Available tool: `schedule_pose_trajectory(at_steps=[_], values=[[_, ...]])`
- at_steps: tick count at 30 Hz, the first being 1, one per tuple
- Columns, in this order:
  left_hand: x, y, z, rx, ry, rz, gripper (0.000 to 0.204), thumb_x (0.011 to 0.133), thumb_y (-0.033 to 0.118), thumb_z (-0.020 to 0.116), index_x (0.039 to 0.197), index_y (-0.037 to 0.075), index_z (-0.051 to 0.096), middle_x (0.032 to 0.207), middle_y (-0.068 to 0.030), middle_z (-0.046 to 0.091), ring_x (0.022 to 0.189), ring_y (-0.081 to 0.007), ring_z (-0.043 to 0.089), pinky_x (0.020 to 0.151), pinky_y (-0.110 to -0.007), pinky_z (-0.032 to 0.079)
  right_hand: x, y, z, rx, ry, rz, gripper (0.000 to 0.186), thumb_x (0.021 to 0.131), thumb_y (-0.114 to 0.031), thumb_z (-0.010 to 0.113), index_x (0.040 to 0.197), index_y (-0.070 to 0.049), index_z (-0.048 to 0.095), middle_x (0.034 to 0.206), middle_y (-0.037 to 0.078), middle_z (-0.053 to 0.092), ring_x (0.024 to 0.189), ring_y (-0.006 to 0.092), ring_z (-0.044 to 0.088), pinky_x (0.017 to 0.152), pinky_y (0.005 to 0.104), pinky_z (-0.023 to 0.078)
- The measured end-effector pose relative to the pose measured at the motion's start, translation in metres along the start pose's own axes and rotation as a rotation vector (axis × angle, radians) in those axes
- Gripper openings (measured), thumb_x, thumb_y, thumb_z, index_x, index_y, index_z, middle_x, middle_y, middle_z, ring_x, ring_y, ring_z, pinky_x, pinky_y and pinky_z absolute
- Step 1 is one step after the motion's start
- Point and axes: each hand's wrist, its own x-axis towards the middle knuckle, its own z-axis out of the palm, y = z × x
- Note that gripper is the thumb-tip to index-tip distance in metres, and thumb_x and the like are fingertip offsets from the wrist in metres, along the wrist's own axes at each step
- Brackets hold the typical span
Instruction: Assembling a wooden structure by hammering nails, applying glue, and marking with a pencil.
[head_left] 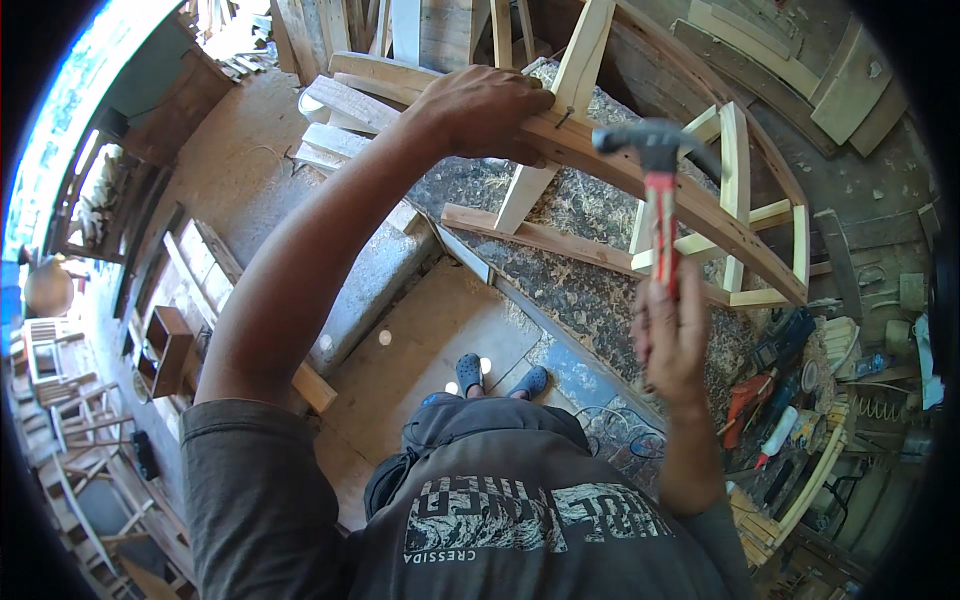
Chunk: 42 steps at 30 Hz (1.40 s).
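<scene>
My right hand [672, 335] grips a claw hammer [664, 225] by its red handle. The hammer's dark head hangs over a curved wooden rail [735, 235], slightly blurred, and I cannot tell whether it touches the wood. Around the far-left end of this rail my left hand [490, 112] is closed, thumb and fingers to either side. A nail [565, 120] stands up from the joint, where a pale wooden slat [583, 60] crosses the rail. The rail belongs to a wooden frame with pale uprights [735, 165]; it rests on a speckled, dusty bench [440, 185].
Wood offcuts [350, 105] lie past my left forearm. To the right are an orange power tool [745, 400], a white bottle with a red tip [778, 432] and curved boards [850, 90]. Unfinished wooden furniture frames [90, 440] stand at far left.
</scene>
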Motion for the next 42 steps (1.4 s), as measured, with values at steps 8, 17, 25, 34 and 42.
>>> schedule_pose_trajectory(at_steps=[8, 17, 25, 34, 42], values=[[0.0, 0.004, -0.005, -0.01, -0.012, -0.024, 0.056, 0.074, 0.051, 0.077, 0.102, 0.006, 0.062, 0.1, -0.0122, 0.065, 0.101, -0.0311, 0.064, 0.087, -0.044, 0.051, 0.062, -0.06, -0.03, -0.159, 0.168, -0.383, 0.048, 0.105, -0.02, 0.039, 0.151, -0.012, 0.028, 0.082, 0.004, 0.056, 0.051, 0.0026, 0.044, 0.042, 0.0162, 0.038], [-0.008, 0.002, -0.005, -0.015, -0.085, -0.109, 0.053, 0.071, 0.05, 0.08, 0.1, 0.008, 0.063, 0.097, -0.0104, 0.066, 0.097, -0.0287, 0.066, 0.086, -0.042, 0.052, 0.074, -0.098, -0.043, -0.133, 0.092, -0.383, 0.037, 0.105, -0.021, 0.04, 0.14, -0.009, 0.046, 0.082, 0.004, 0.057, 0.046, 0.0032, 0.038, 0.039, 0.0156, 0.034], [0.005, 0.014, -0.013, -0.051, -0.07, -0.064, 0.054, 0.07, 0.051, 0.08, 0.099, 0.009, 0.063, 0.097, -0.0098, 0.066, 0.098, -0.0286, 0.065, 0.085, -0.042, 0.051, 0.063, -0.02, -0.043, -0.476, 0.192, -0.636, 0.037, 0.104, -0.029, 0.042, 0.124, 0.001, 0.051, 0.076, 0.005, 0.056, 0.058, 0.0066, 0.051, 0.047, 0.022, 0.04], [0.01, 0.015, -0.016, -0.054, -0.096, -0.086, 0.057, 0.071, 0.052, 0.079, 0.102, 0.008, 0.062, 0.099, -0.0101, 0.066, 0.098, -0.0289, 0.065, 0.085, -0.042, 0.051, 0.058, -0.148, -0.081, 0.013, 0.412, -0.453, 0.025, 0.102, -0.026, 0.047, 0.096, -0.003, 0.053, 0.068, 0.003, 0.051, 0.05, 0.0065, 0.045, 0.041, 0.0198, 0.034], [-0.015, -0.004, -0.004, -0.021, -0.05, -0.115, 0.057, 0.07, 0.05, 0.081, 0.103, 0.009, 0.061, 0.102, -0.0089, 0.064, 0.101, -0.0268, 0.064, 0.085, -0.04, 0.051, 0.073, -0.098, -0.042, -0.575, -0.153, -0.243, 0.026, 0.1, -0.022, 0.046, 0.103, 0.003, 0.054, 0.078, 0.008, 0.056, 0.066, 0.0152, 0.057, 0.059, 0.0291, 0.049]])
